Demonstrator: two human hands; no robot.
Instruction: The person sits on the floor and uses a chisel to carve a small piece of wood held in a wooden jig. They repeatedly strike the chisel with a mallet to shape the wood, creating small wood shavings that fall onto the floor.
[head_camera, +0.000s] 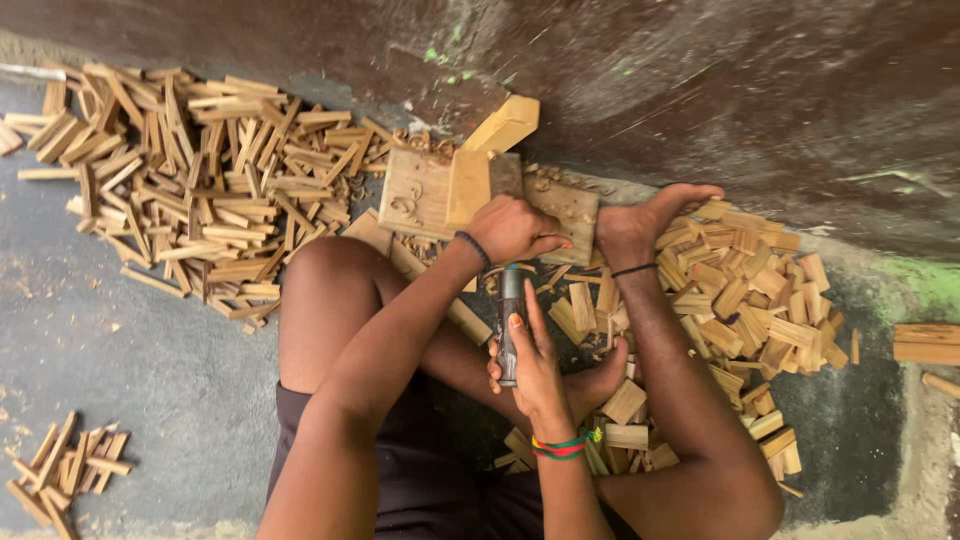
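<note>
Sitting on the grey floor (150, 370), I had a small bundle of wood sticks (65, 470) at far left and a large heap of cut wood strips (200, 190) above it, against the dark wall (700, 90). Near the middle, my left hand (512, 228) was curled shut on a thin wood piece whose edge I could barely see, pressed against the wooden block (430, 190) on the floor at the wall. Just below, my right hand (535, 365) was wrapped around the dark handle of a knife (510, 320), its blade hidden under my left hand. To the right, my foot (650, 215) rested beside the block, over a second pile of short wood pieces (750, 300).
</note>
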